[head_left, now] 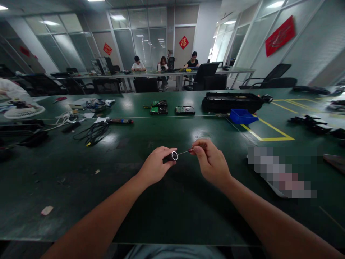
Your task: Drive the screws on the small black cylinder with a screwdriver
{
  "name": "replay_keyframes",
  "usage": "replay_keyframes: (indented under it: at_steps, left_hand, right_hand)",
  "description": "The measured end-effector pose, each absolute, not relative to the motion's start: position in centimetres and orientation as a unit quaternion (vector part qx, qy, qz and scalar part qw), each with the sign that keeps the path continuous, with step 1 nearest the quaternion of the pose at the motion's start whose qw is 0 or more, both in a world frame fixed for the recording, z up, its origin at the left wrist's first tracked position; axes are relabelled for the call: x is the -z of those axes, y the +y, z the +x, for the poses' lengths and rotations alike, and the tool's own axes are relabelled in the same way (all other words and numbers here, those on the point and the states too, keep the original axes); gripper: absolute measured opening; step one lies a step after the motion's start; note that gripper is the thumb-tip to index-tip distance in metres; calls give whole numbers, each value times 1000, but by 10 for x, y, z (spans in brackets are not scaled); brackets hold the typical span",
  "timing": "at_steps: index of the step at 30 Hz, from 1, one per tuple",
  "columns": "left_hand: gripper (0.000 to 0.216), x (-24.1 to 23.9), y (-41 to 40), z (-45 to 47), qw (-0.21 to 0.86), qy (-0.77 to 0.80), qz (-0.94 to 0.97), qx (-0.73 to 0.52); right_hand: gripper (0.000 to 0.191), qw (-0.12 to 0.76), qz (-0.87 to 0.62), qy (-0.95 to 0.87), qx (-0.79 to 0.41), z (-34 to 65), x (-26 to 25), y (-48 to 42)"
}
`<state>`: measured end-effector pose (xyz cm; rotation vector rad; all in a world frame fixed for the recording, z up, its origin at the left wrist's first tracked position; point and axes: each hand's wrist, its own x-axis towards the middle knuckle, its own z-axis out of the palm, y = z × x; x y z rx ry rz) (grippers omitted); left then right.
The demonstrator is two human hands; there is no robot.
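My left hand is closed round a small black cylinder with a silver ring at its open end, which faces right. My right hand pinches a thin tool with a red handle; its fine metal shaft points left into the cylinder's ringed end. Both hands hover just above the dark green table, near its middle, with my forearms stretched out from the near edge.
Circuit boards and a hard drive lie further back. A blue bin and a black tray sit right of them, by yellow floor-style tape lines. Cables and a fan are at left. Three people sit at a far table.
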<state>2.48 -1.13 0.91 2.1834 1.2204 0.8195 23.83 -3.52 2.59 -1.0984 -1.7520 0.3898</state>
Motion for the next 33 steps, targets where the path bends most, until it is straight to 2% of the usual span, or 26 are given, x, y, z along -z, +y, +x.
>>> replay_keyframes:
  at_steps: [13,19,27,33]
  left_hand:
    - [48,-3,-10,25,249,454,809,-278]
    - [48,-4,-10,24,262,462,806,-263]
    - [48,0,-9,24,261,456,809,-264]
    - [47,-3,-9,24,261,459,810,-256]
  right_hand:
    - [8,438,-443,-777,-88,238,-33,-39]
    - [9,417,-472,-772,-90,238,-33,-37]
    - [11,457,-459,-752,-125,239,-31,-38]
    - [11,430,-461,-766,-125,238,-31,-36]
